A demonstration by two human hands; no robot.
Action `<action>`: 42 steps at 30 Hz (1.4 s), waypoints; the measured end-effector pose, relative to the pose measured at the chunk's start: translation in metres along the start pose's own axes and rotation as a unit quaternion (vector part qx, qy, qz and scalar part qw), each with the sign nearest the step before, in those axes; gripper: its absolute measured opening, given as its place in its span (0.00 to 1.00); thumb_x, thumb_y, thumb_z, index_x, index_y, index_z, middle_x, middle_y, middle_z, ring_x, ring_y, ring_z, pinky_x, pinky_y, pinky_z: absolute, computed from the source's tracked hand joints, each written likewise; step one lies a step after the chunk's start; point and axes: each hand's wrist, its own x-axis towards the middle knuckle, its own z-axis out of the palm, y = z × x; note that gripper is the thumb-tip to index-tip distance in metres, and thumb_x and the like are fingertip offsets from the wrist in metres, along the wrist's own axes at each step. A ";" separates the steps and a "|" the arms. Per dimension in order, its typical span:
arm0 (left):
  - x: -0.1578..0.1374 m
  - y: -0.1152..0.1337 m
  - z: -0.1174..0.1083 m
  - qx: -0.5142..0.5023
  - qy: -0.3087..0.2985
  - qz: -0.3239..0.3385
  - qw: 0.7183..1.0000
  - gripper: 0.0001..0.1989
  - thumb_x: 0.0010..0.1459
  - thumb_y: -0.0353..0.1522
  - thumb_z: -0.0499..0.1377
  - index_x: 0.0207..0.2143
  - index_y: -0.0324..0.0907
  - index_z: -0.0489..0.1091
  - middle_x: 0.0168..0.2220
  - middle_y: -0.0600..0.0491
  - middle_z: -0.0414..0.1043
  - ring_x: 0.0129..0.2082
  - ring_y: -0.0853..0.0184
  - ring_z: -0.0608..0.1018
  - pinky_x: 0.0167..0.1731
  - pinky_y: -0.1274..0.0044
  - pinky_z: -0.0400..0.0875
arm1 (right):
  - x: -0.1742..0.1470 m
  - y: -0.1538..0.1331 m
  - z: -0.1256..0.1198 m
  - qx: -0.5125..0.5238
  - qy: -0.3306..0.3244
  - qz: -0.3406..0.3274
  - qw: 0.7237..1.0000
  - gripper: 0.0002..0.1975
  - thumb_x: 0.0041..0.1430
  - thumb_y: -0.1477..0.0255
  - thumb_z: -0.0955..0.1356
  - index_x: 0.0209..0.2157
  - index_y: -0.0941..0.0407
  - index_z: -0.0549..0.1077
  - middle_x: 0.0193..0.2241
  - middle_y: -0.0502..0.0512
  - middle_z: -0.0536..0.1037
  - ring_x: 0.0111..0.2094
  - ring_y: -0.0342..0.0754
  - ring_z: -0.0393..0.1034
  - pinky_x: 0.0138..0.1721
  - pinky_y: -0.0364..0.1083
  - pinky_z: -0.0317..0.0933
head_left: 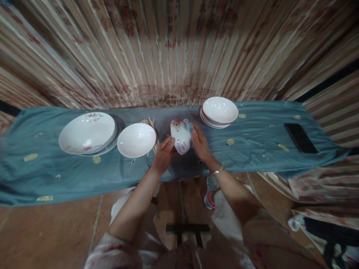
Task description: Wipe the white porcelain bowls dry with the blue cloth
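Above the middle of the table, a white bowl (181, 139) with a printed picture and red lettering is tipped on its side. My left hand (164, 154) grips it from the left, thumb on the outer wall. My right hand (201, 144) is closed on a light blue cloth (187, 126) pressed to the bowl's right side; its inside is turned away from view. Just left of my left hand stands a white bowl (136, 140), partly over a bundle of wooden chopsticks (151, 125). Behind and right of my right hand is a stack of bowls (220, 109).
A stack of large flowered plates (88, 134) stands at the left on the teal tablecloth (75, 175). A black phone (301, 138) lies at the right end. A pleated, patterned curtain (174, 56) hangs right behind the table. Brown floor tiles (70, 220) show below.
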 end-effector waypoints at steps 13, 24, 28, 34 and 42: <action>0.001 0.002 0.000 -0.014 0.022 -0.007 1.000 0.11 0.54 0.40 0.67 0.34 0.43 0.74 0.35 0.49 0.80 0.45 0.55 0.82 0.41 0.66 0.80 | -0.011 0.009 0.012 0.032 0.022 0.083 0.996 0.35 0.68 0.48 0.55 0.64 0.58 0.63 0.66 0.63 0.65 0.68 0.52 0.57 0.70 0.59 0.48; 0.002 0.004 0.000 -0.032 0.030 -0.008 0.999 0.14 0.52 0.41 0.68 0.37 0.43 0.74 0.35 0.49 0.81 0.45 0.55 0.82 0.43 0.65 0.79 | -0.028 -0.002 0.019 0.044 0.016 0.092 0.995 0.37 0.68 0.49 0.55 0.69 0.58 0.55 0.70 0.63 0.58 0.71 0.51 0.50 0.71 0.58 0.44; 0.003 0.004 -0.001 -0.038 0.031 -0.009 0.999 0.17 0.52 0.42 0.68 0.40 0.41 0.74 0.35 0.49 0.81 0.44 0.56 0.83 0.43 0.66 0.79 | -0.035 -0.006 0.021 0.039 0.009 0.107 0.993 0.41 0.68 0.48 0.56 0.70 0.63 0.50 0.71 0.67 0.54 0.72 0.54 0.48 0.71 0.59 0.44; 0.004 0.003 -0.005 -0.037 0.041 -0.011 0.998 0.16 0.55 0.41 0.67 0.40 0.40 0.73 0.36 0.50 0.81 0.44 0.58 0.83 0.42 0.69 0.79 | -0.043 -0.010 0.023 0.008 -0.001 0.082 0.997 0.42 0.68 0.48 0.56 0.70 0.63 0.48 0.70 0.69 0.55 0.73 0.56 0.45 0.71 0.61 0.43; 0.007 0.002 -0.006 -0.043 0.048 0.002 0.998 0.17 0.52 0.42 0.68 0.36 0.40 0.71 0.34 0.50 0.81 0.42 0.58 0.83 0.43 0.69 0.78 | -0.062 -0.003 0.027 -0.024 -0.031 0.089 0.995 0.43 0.67 0.46 0.56 0.70 0.64 0.48 0.70 0.72 0.53 0.73 0.58 0.42 0.71 0.63 0.42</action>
